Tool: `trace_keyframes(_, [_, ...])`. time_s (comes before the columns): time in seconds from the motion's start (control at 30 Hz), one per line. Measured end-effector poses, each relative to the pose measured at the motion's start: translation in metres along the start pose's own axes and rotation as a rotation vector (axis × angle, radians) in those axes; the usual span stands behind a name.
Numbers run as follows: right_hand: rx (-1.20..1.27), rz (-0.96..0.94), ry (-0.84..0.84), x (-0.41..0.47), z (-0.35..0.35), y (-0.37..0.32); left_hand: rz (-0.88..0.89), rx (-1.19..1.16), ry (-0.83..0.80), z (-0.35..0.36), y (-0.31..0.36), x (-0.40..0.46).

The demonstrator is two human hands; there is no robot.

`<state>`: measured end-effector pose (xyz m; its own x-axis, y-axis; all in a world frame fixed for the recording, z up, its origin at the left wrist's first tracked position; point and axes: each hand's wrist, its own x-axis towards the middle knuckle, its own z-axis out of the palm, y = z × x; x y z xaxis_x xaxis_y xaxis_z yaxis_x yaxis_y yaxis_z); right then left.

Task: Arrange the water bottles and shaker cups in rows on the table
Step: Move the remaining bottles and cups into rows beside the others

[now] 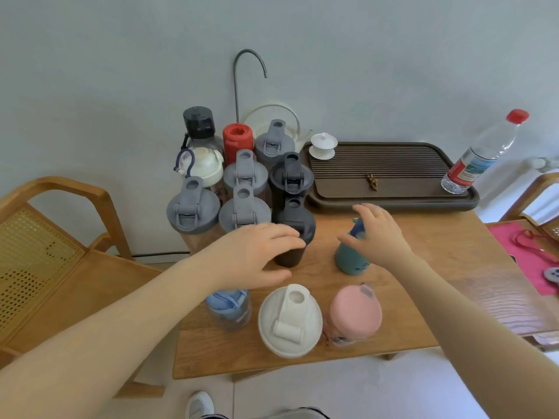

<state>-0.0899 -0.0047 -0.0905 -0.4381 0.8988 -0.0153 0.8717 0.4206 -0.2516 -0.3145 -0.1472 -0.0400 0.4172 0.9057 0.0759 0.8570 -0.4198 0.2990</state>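
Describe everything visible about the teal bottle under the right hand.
The teal bottle stands upright on the wooden table, apart from the clustered shakers and in front of the dark tea tray. Its body is matte teal, seemingly metal or coated plastic, with small dark markings near the base. A darker blue top shows above, mostly hidden. The right hand covers the top, fingers curled against the upper body. Whether the grip is firm cannot be told. Nothing else touches it.

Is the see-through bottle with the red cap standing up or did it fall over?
Standing up. The clear bottle rests on its base at the right end of the dark tea tray, red cap on top. It only looks tilted, probably from the wide lens.
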Motion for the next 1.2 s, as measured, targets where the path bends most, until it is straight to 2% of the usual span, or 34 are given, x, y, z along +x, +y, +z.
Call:
trace_keyframes(0.07, [0.050,0.092,-0.175,-0.006,0.003,0.016,0.023,-0.043,-0.133,0.006,0.012,0.000])
trace_keyframes(0.1, [0.084,0.095,-0.206,-0.007,0.006,0.020,0.011,-0.033,-0.212,0.009,0.017,0.000])
trace_keyframes(0.2, [0.080,0.051,-0.126,-0.008,0.009,0.021,-0.025,0.043,-0.368,0.021,0.027,-0.002])
trace_keyframes(0.3, [0.000,0.064,-0.111,-0.008,0.006,0.021,-0.038,0.089,-0.394,0.030,0.033,-0.006])
trace_keyframes(0.4, [-0.147,0.021,-0.111,-0.009,-0.002,0.015,-0.141,0.062,-0.322,0.030,0.031,-0.017])
trace_keyframes(0.43, [-0.123,-0.021,-0.087,-0.011,-0.007,0.009,-0.182,0.053,-0.286,0.028,0.030,-0.022])
trace_keyframes(0.5, [0.083,-0.156,-0.082,-0.021,-0.018,-0.014,-0.252,0.058,-0.216,0.024,0.026,-0.034])
trace_keyframes(0.57, [0.242,-0.366,-0.187,-0.037,-0.029,-0.042,-0.299,0.077,-0.175,0.021,0.023,-0.046])
trace_keyframes(0.6, [0.235,-0.481,-0.266,-0.047,-0.032,-0.056,-0.320,0.085,-0.165,0.020,0.021,-0.052])
trace_keyframes(0.67, [0.101,-0.658,-0.400,-0.066,-0.031,-0.078,-0.359,0.111,-0.160,0.022,0.015,-0.064])
trace_keyframes(0.73, [-0.092,-0.731,-0.476,-0.079,-0.021,-0.091,-0.402,0.143,-0.150,0.026,0.008,-0.074])
trace_keyframes(0.87, [-0.235,-0.707,-0.504,-0.090,0.004,-0.100,-0.472,0.081,-0.112,0.034,-0.007,-0.083])
trace_keyframes(0.97, [-0.289,-0.663,-0.421,-0.094,0.018,-0.100,-0.528,-0.024,-0.097,0.037,-0.015,-0.084])
trace_keyframes(1.1, [-0.243,-0.593,-0.321,-0.089,0.029,-0.104,-0.581,-0.092,0.009,0.041,-0.025,-0.088])
trace_keyframes(1.2, [-0.165,-0.558,-0.310,-0.077,0.030,-0.111,-0.618,-0.117,0.122,0.033,-0.035,-0.092])
